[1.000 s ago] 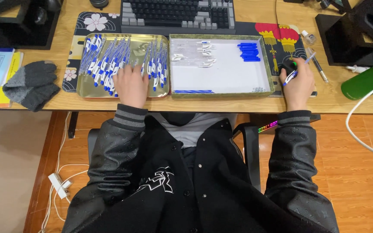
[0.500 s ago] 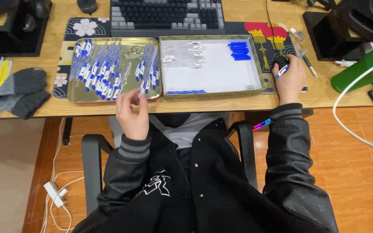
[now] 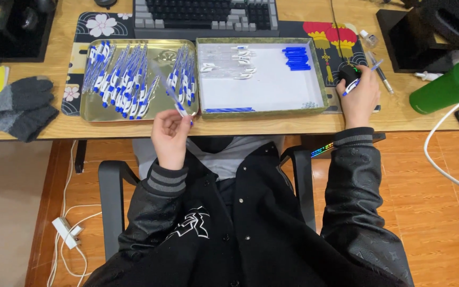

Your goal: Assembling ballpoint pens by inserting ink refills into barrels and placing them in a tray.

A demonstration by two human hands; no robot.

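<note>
Left hand (image 3: 170, 137) is pinching one blue-and-white pen (image 3: 173, 99) near its lower end, fingers pressed together on the barrel, and is holding it raised over the desk's near edge, just in front of the gold tray (image 3: 88, 109); the pen is slanting up and away over that tray's right part. Right hand (image 3: 358, 95) is resting on a dark mouse (image 3: 349, 73) while gripping a second pen (image 3: 361, 78) between its closed fingers, well apart from the left. Step in hand, as judged: one pen is being lifted out of the stock for handling, the other is sitting idle in the right hand. The next move is likely calling for both hands at the raised pen, so the right would have to be coming off the mouse. Containers: the gold tray is holding many like pens, lying in loose slanted rows, mostly to the left and centre. The white-floored tray (image 3: 322, 85), touching it on the right, is holding a stack of blue caps (image 3: 296, 57) at its far right, clear clips or barrels (image 3: 235, 62) at its far left, and a row of thin blue refills (image 3: 229, 110) along its near wall. Adjacent: keyboard (image 3: 205, 13) behind both trays, grey gloves (image 3: 19, 106) at far left, green bottle (image 3: 447, 87) at right.
</note>
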